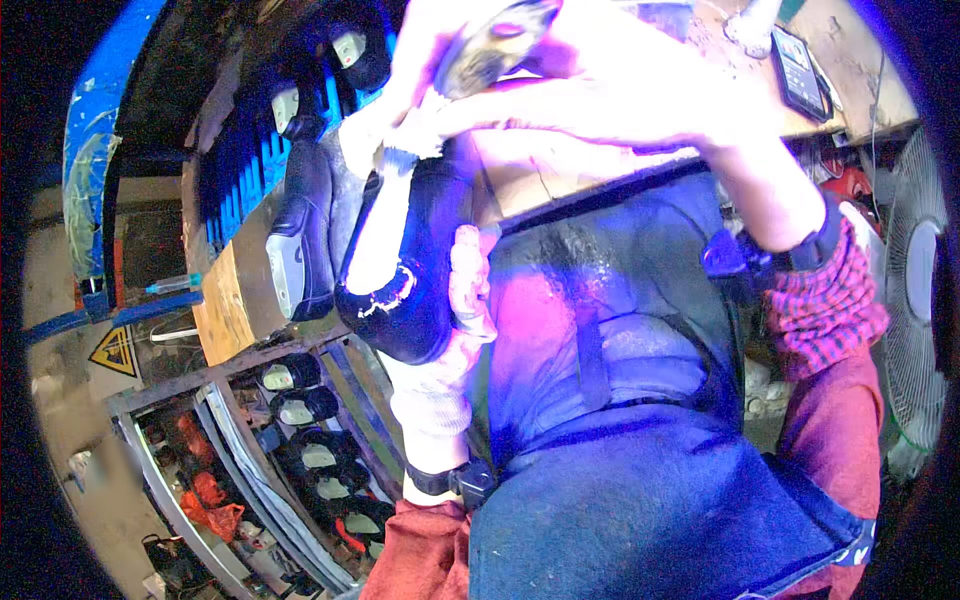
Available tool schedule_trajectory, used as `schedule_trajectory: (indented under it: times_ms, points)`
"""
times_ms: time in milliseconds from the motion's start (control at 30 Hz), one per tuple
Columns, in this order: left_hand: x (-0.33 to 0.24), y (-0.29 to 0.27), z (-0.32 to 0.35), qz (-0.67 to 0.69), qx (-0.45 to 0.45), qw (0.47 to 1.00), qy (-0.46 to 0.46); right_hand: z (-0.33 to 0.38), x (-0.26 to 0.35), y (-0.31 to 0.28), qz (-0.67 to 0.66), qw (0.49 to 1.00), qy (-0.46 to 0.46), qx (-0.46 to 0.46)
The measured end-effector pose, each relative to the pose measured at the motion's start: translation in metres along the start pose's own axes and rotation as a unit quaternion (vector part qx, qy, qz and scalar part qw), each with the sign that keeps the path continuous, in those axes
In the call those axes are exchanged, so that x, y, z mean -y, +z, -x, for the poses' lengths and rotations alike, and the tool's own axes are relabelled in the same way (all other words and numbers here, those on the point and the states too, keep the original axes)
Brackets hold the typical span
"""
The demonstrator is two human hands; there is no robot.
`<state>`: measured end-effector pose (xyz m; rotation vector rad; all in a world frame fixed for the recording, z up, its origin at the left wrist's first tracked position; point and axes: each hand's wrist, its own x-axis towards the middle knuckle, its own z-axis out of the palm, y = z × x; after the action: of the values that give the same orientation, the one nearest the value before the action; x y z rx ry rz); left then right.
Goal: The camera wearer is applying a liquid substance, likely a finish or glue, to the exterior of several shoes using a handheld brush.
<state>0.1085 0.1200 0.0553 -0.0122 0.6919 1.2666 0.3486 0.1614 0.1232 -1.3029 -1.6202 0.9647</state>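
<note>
My left hand [455,340], in a pale glove, grips a dark shoe [415,325] from its right side. A long white strip runs along the shoe, with a patchy white ring below it. My right hand [610,110], overexposed at the top, is closed around a worn, stained brush [490,50]. The brush's bristle end meets the upper end of the white strip. Glare hides part of the right fingers. Just left of the held shoe is another black shoe [300,240] with a pale grey panel.
Several shoes stand by a blue slatted rack [245,185] at upper left. More shoes fill a low shelf [225,440] at lower left. A phone [800,75] lies on the wooden bench [700,60] at upper right. A fan [915,260] stands at far right. A dark apron [620,480] covers my lap.
</note>
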Motion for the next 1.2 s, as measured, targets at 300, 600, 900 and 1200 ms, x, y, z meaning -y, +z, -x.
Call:
schedule_trajectory:
  times_ms: [300,600,900,1200]
  points:
    - [-0.082,0.045,0.019,-0.054,0.120,0.989,0.070,-0.033,-0.033,-0.019,0.138,0.971,-0.192,-0.032]
    - [-0.301,0.070,-0.080,-0.699,-0.071,0.635,0.320,-0.050,-0.058,-0.024,-0.141,0.981,-0.131,-0.017]
    - [-0.378,0.016,-0.264,-0.903,-0.368,0.169,0.143,-0.070,-0.078,-0.025,-0.091,0.991,-0.081,-0.062]
    - [-0.355,0.038,-0.235,-0.926,-0.272,0.243,0.102,-0.066,-0.080,-0.033,-0.076,0.994,-0.055,-0.061]
